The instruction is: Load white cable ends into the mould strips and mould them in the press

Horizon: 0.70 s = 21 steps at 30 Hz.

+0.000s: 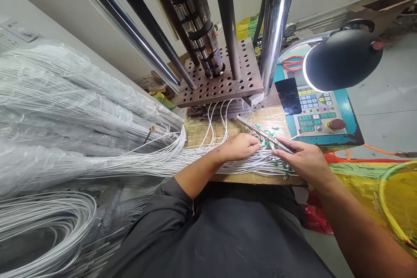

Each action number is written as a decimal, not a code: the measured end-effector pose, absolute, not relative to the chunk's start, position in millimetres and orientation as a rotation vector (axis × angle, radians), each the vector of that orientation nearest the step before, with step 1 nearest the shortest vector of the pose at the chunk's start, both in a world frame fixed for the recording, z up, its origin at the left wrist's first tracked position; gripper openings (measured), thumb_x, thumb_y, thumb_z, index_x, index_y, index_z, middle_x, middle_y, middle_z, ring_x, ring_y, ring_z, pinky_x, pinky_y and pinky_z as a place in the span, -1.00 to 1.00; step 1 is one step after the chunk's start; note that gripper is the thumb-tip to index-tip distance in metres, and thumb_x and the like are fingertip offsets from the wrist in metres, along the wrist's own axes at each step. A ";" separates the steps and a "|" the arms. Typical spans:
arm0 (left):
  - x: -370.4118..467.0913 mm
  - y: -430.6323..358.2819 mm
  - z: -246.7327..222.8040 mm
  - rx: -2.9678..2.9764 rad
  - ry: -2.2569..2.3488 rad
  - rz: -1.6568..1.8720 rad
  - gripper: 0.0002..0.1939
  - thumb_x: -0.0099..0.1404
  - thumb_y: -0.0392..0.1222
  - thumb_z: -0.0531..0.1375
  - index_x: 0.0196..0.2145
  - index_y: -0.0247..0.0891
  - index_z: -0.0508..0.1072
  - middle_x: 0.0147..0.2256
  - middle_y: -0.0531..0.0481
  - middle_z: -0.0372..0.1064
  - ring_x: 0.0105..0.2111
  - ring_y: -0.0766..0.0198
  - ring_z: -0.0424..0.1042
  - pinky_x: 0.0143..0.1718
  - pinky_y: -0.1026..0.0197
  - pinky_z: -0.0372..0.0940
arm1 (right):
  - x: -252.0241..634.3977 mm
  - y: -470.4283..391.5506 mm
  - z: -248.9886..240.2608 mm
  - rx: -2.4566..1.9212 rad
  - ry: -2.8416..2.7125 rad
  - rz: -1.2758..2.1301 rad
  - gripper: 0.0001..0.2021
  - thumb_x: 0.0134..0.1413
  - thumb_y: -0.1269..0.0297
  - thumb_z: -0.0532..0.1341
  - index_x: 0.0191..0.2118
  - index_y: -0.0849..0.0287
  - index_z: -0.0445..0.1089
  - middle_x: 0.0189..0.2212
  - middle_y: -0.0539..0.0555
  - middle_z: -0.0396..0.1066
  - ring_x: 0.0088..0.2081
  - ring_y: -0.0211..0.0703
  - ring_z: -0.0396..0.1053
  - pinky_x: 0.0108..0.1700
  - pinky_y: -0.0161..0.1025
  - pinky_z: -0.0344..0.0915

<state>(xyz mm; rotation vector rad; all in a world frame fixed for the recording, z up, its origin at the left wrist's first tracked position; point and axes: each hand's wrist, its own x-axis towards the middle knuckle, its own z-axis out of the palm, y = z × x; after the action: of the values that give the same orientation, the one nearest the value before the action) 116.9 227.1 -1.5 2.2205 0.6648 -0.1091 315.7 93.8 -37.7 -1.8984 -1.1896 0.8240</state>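
My right hand (304, 156) grips the near end of a long narrow metal bar (260, 132), thumb on one side and fingers on the other. The bar slants away to the left over the table. Beside its middle, my left hand (241, 146) is closed in a pinch on a white cable whose end carries a small green connector (266, 143). More white cables (195, 156) run in a thick bundle under my left wrist. Several loose green-tipped ends lie around and below the bar. My fingers partly cover the pinched cable.
Ahead stands a press with a perforated steel plate (221, 80); several cables lead under it. A control panel (316, 110), black phone-like slab (288, 95) and lit lamp (343, 58) are at right. Plastic-wrapped cable bundles (65, 95) fill the left; a yellow basket (400, 200) stands right.
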 end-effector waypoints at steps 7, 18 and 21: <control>116.2 227.2 -6.3 2.275 0.667 -0.087 -0.61 0.42 0.00 0.05 -0.50 -0.25 0.34 -0.50 0.08 0.26 -0.47 0.34 0.20 -0.40 0.25 0.04 | 316.8 93.4 -44.2 -1.894 -1.212 0.785 -0.46 -0.04 -0.03 0.41 0.07 0.08 0.59 0.00 0.08 0.58 0.06 0.20 0.53 0.22 0.00 0.40; 116.7 230.8 2.2 2.277 0.614 -0.145 -0.64 0.42 -0.01 0.05 -0.44 -0.24 0.44 -0.48 0.07 0.33 -0.44 0.33 0.25 -0.37 0.27 0.10 | 315.7 92.9 -38.9 -1.926 -1.228 0.785 -0.45 -0.03 -0.05 0.39 0.08 0.10 0.58 -0.02 0.11 0.59 0.05 0.22 0.53 0.16 0.05 0.43; 117.1 233.1 1.5 2.287 0.608 -0.128 -0.64 0.41 -0.03 0.05 -0.45 -0.25 0.44 -0.46 0.05 0.36 -0.43 0.31 0.28 -0.37 0.25 0.10 | 314.9 92.8 -37.9 -1.946 -1.201 0.807 -0.43 -0.04 -0.06 0.40 0.08 0.10 0.58 -0.02 0.12 0.59 0.05 0.23 0.53 0.15 0.04 0.44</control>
<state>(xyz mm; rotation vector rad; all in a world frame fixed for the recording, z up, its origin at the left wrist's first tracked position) 117.1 233.1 1.5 2.2873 0.6084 -0.1275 314.9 92.8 -37.9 -1.9460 -1.2014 0.8068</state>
